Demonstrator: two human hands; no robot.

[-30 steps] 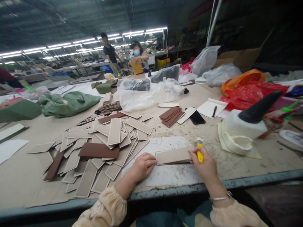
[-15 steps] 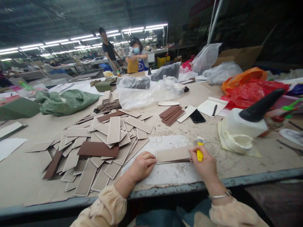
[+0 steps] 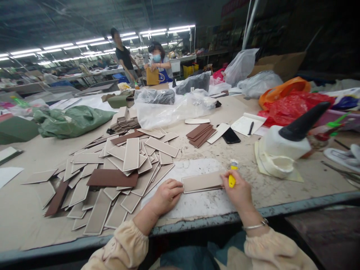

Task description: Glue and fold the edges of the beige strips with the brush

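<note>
A long beige panel with a pale border (image 3: 201,182) lies on a whitish work sheet (image 3: 184,205) near the table edge. My left hand (image 3: 168,194) is closed at its left end, fingertips gripping the corner. At the opposite end, my right hand (image 3: 239,189) pinches the panel's edge, which looks slightly lifted there. The same hand keeps a small yellow-handled brush (image 3: 232,177) between its fingers, bristles pointing away from me. A heap of similar beige panels (image 3: 97,212) spreads out to the left, with a brown strip (image 3: 112,177) on top.
Brown strips (image 3: 200,135) and a black phone (image 3: 231,135) lie beyond the sheet. To the right stands a white bottle with a black cone top (image 3: 292,140), by a tape roll (image 3: 282,167). Plastic bags (image 3: 163,112) cover the back. Two people work farther off.
The view has shifted slightly, so the whole scene sits a little farther left. Both hands keep their hold on the panel, and the brush stays in my right hand.
</note>
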